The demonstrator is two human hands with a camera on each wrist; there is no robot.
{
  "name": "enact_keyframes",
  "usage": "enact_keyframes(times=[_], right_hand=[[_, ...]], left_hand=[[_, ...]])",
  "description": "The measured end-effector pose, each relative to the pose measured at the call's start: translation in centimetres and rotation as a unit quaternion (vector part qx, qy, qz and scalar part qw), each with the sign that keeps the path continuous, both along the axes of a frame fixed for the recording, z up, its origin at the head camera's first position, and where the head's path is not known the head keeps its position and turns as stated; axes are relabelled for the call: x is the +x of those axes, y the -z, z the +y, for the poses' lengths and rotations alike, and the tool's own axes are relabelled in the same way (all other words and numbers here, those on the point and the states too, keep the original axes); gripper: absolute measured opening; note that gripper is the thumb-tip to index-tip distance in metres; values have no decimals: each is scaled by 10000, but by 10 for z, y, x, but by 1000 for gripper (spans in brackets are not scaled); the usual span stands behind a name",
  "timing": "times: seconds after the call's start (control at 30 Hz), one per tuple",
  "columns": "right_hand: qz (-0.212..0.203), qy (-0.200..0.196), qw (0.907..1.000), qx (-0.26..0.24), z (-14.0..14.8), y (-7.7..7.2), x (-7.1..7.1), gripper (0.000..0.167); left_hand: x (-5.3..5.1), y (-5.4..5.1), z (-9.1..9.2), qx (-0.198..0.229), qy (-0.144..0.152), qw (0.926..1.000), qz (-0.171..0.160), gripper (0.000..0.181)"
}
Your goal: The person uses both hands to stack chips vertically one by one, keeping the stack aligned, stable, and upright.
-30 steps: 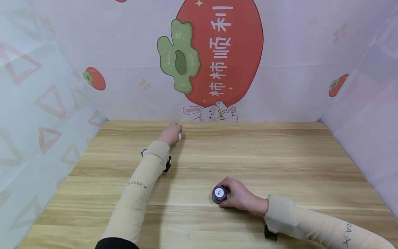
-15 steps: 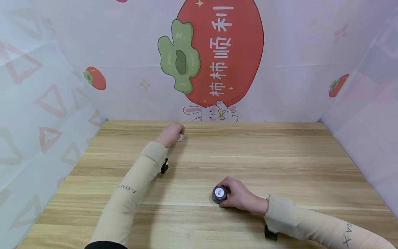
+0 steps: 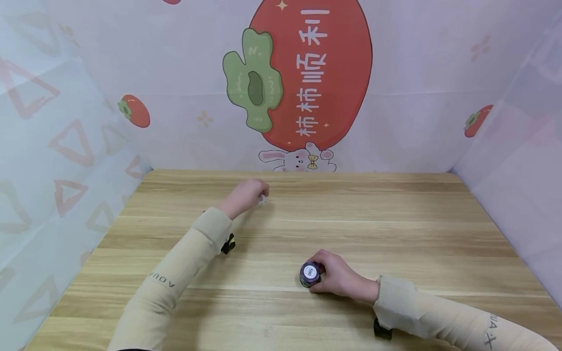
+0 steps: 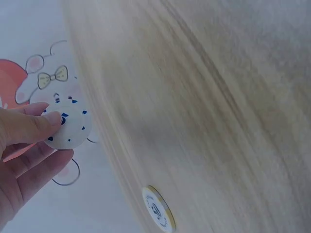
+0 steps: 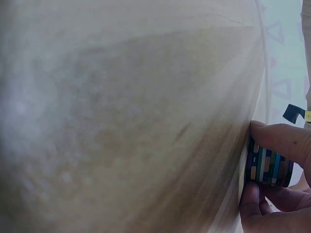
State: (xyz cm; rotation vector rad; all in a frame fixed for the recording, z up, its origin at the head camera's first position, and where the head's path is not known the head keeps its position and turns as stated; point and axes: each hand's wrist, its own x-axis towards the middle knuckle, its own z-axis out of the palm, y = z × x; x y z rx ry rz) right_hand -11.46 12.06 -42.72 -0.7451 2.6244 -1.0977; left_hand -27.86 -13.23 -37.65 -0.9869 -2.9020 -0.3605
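My left hand [image 3: 247,196] is over the back left of the table and pinches a white poker chip [image 4: 74,131] with small blue marks between thumb and fingers. The chip shows only partly below the fingertips in the head view. Nearer the front, my right hand [image 3: 337,277] grips a stack of poker chips [image 3: 310,273] standing on the table. Its top chip is dark purple with a white centre reading 500. Multicoloured edges of the stack [image 5: 268,164] show between thumb and fingers in the right wrist view.
Another chip [image 4: 159,209], with a white face reading 50 and a yellowish edge, lies on the wooden table [image 3: 373,219]. A printed cloth backdrop [image 3: 408,97] rises behind the table, with cloth at both sides.
My left hand has moved a little to the right and nearer with the white chip, its forearm swinging left. My right hand and the stack have stayed still.
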Motion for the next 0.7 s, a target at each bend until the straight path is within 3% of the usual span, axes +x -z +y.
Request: enact_keyframes(times=[0.13,0.33,0.7], right_hand=[[2,-14,10000,21,1,-1,0,45],[30,21,10000,32,0,0,0,44],[33,-5,10000,84,1,0,-1,44]], left_hand=[[11,-6,6,-33,200,9998,-21,13],[30,-12,17,-136,233,9996,-83,11],[58,-20,30,116,625,9976,-276,11]])
